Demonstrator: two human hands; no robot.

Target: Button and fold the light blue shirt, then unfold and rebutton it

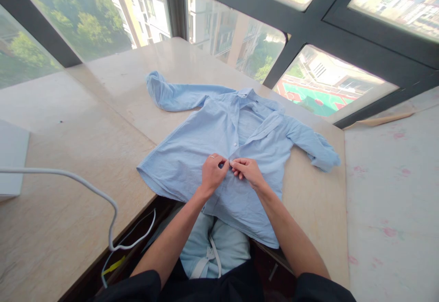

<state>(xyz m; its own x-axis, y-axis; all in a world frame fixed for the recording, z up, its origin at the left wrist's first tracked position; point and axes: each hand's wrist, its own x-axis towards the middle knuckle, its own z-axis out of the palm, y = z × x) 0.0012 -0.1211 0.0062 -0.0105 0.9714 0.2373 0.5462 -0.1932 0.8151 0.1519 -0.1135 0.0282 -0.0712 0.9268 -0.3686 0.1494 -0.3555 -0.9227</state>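
- Head view: a light blue shirt [185,140] lies spread on the bench [82,146], front up, collar [260,98] toward the windows [233,32], its hem hanging over the near edge above the person's lap.
- The left hand [212,174], with a ring on one finger, pinches the shirt's front edge between narrowed fingertips.
- The right hand [249,171] pinches the same edge just beside it, fingertips nearly meeting the left's; what lies between them is too small to tell.
- A button [235,145] shows just above the hands; the shirt's neck lies open beyond it.
- At far left, a white cable [82,182] passes in front of a white box [13,151].
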